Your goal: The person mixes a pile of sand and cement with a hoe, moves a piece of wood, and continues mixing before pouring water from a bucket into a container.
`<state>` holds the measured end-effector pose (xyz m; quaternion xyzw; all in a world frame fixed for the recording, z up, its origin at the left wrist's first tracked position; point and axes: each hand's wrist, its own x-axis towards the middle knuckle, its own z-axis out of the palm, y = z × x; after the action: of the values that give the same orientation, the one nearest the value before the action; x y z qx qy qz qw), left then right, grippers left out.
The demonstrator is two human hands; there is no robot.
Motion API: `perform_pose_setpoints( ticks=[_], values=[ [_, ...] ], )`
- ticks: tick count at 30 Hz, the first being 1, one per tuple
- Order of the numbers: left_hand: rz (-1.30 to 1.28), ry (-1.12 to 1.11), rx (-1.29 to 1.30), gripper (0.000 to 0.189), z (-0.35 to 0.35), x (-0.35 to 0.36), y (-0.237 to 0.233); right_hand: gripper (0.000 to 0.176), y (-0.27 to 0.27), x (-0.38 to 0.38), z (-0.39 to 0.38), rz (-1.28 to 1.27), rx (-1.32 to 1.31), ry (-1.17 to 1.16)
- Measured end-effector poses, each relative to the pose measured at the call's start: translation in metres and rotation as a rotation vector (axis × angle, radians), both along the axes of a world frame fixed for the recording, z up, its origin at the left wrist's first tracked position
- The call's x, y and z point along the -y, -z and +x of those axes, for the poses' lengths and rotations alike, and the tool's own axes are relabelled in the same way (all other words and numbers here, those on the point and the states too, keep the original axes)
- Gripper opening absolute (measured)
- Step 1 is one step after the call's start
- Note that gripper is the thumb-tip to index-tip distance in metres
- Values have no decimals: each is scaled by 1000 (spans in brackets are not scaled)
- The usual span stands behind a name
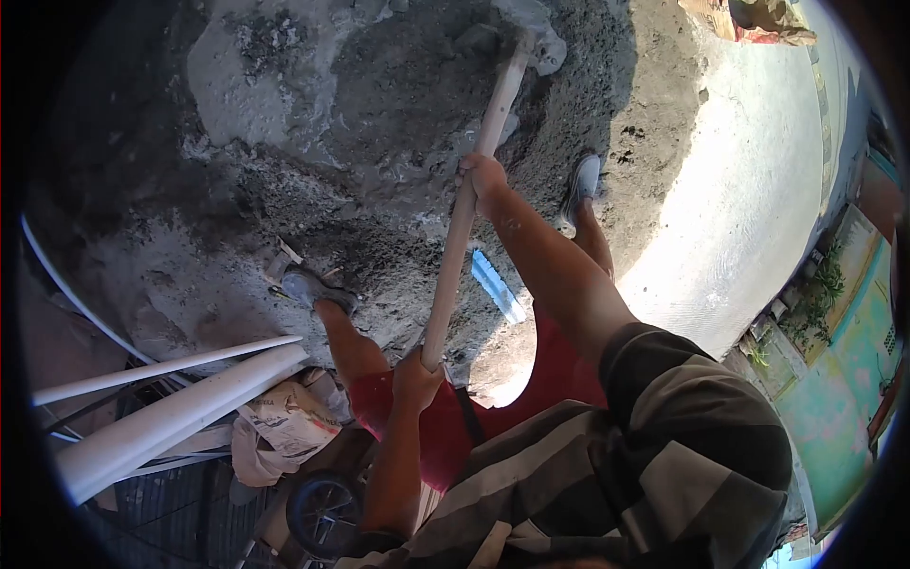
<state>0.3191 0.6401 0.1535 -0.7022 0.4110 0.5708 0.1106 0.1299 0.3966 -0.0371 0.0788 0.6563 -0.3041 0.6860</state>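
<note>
Mixing stroke, by the look: right hand and left hand, fingers closed on the wooden handle, blade in the mortar heap at 12 o'clock; next pull likely needs braced feet.

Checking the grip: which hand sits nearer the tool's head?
The right hand, partway down the wooden handle; the left hand grips its butt end.

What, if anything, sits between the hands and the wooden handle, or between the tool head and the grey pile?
Nothing visible. Right hand and left hand grip the wooden handle; its tool head rests on the grey pile. A blue strip lies on the ground beside the handle.
</note>
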Motion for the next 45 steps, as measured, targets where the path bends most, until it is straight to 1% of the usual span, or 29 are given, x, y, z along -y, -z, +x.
perform_pose_setpoints(
  ticks=[2, 4, 5, 6, 8, 9, 11, 13, 14, 15, 16, 18, 19, 20, 22, 24, 26, 28, 30, 32, 34, 35, 37, 39, 40, 41, 42, 43, 45],
  values=[
    [93, -88, 6, 29, -6, -29, -13, 10, -26, -25, 5, 52, -39, -49],
    [89, -89, -2, 30, -4, -48, -25, 12, -38, -38, 1, -42, -15, -18],
    [84, -96, -12, 31, -9, -37, -17, 12, -45, -22, -7, -78, -16, -24],
    [66, -96, -9, 31, -12, -29, -11, 13, -57, -14, -17, -97, 20, 24],
    [59, -10, -33, 34, -19, 3, -11, 12, -70, 6, -38, -157, 49, 99],
    [2, 44, -141, 36, -21, 16, 1, 11, -70, 22, -52, -201, 38, 119],
    [209, 0, -278, 37, -36, 70, 14, 8, -79, 66, -77, -268, 60, 166],
    [-21, 48, -292, 36, -55, 116, 32, 8, -67, 121, -95, -368, -19, 126],
    [-57, 25, -285, 36, -62, 139, 43, 9, -61, 152, -99, -375, -96, 93],
    [-87, 2, -275, 36, -67, 156, 52, 10, -50, 175, -99, -375, -170, 60],
    [-84, -3, -268, 36, -71, 169, 60, 10, -32, 193, -97, -371, -163, 57],
    [-30, -112, -282, 33, -83, 187, 70, 11, -2, 217, -91, -318, -334, -107],
    [13, -192, -314, 28, -86, 178, 75, 12, 8, 211, -85, -274, -322, -141],
    [3, -195, -320, 28, -89, 164, 78, 12, 22, 197, -74, -229, -310, -173],
    [24, -334, -308, 25, -91, 123, 82, 16, 56, 162, -59, -234, -276, -181],
    [48, -453, -398, 22, -90, 58, 108, 21, 46, 128, -41, -258, -336, -242],
    [71, -420, -301, 22, -93, 28, 100, 28, 30, 95, -32, -224, -348, -333],
    [165, -383, -243, 25, -92, -6, 106, 30, 26, 62, -28, -233, -380, -366],
    [157, -380, -208, 28, -92, -37, 107, 30, -3, 43, -27, -218, -301, -326],
    [159, -388, -172, 31, -98, -44, 108, 29, -17, 29, -33, -237, -282, -318],
    [150, -195, -87, 33, -104, -42, 106, 28, -32, 33, -42, -253, -263, -308],
    [152, -208, -90, 33, -109, -33, 106, 27, -48, 44, -47, -299, -256, -319],
    [0, -244, -202, 35, -118, 2, 106, 23, -67, 69, -57, -393, -268, -316],
    [-41, -288, -323, 34, -123, 55, 107, 19, -78, 116, -63, -496, -299, -296],
    [-50, -249, -381, 34, -123, 82, 113, 17, -88, 147, -63, -554, -306, -288],
    [-57, -284, -422, 34, -125, 111, 115, 15, -89, 177, -64, -582, -344, -322],
    [-87, -270, -448, 34, -123, 145, 111, 14, -87, 209, -62, -610, -381, -355],
    [-211, -326, -471, 31, -125, 158, 124, 14, -84, 240, -58, -622, -426, -383],
    [-194, -467, -475, 27, -127, 200, 121, 17, -56, 293, -49, -635, -497, -452]
  ],
)
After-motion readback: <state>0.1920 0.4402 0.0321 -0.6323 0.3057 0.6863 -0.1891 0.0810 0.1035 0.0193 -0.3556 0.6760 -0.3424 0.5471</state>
